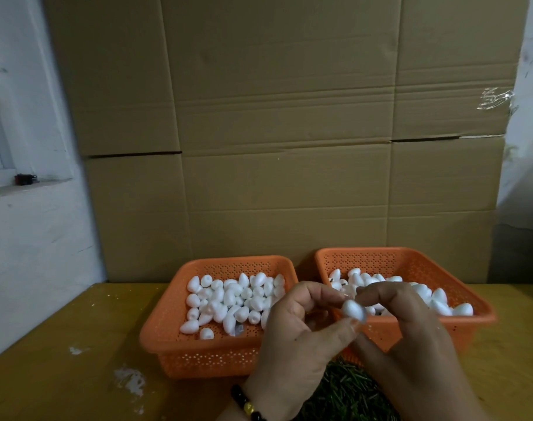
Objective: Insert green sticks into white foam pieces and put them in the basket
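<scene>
Looking down, you see your left hand (295,338), a dark beaded bracelet (247,404) on its wrist, and your right hand (411,338) raised together just in front of the baskets. Between them sits one white foam piece (353,311): your left thumb and curled fingers pinch it, and your right fingertips close on it from the other side. Whether a stick is already in it cannot be told. Beneath your wrists, at the near edge, lies a heap of green sticks (344,393) on the yellow table (62,344), whose top is scuffed with white chipped patches on the left. Beyond your hands stand two orange perforated baskets side by side: the left basket (168,335) holds loose white foam pieces, the right basket (411,259) holds more, partly hidden by your fingers. Behind them a wall of flattened brown cardboard (274,132) fills the view. To the left runs a white painted wall (31,238) with a window ledge carrying a small dark object (25,178).
</scene>
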